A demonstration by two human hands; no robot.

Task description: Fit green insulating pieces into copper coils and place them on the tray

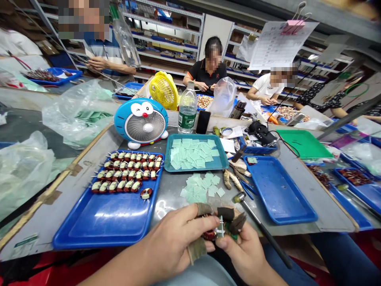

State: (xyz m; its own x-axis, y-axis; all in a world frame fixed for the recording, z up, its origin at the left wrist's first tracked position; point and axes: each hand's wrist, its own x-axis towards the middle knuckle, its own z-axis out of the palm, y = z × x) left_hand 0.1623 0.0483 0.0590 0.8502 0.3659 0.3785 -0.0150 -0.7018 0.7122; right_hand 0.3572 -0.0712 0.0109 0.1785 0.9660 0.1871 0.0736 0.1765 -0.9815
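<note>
My left hand (181, 234), with cloth wraps on its fingers, grips a copper-wound toroid coil (210, 234). Against the coil's side stands a pale green insulating sheet (220, 229) with thin wire leads across it. My right hand (244, 246), dark wraps on its fingertips, is closed on the sheet's edge and the coil's leads; its fingers partly hide what they pinch. Beyond my hands lies a loose pile of pale green squares (198, 190). More squares fill a teal tray (220, 163). Rows of coils (127, 167) with light tops stand in the left blue tray (104, 222).
A hammer (262, 224) lies right of my hands, near blue-handled pliers (249, 188) and the right blue tray (287, 194). A blue cartoon fan (145, 125), a water bottle (187, 111) and a phone (203, 121) stand behind. Co-workers (210, 65) sit across the partition.
</note>
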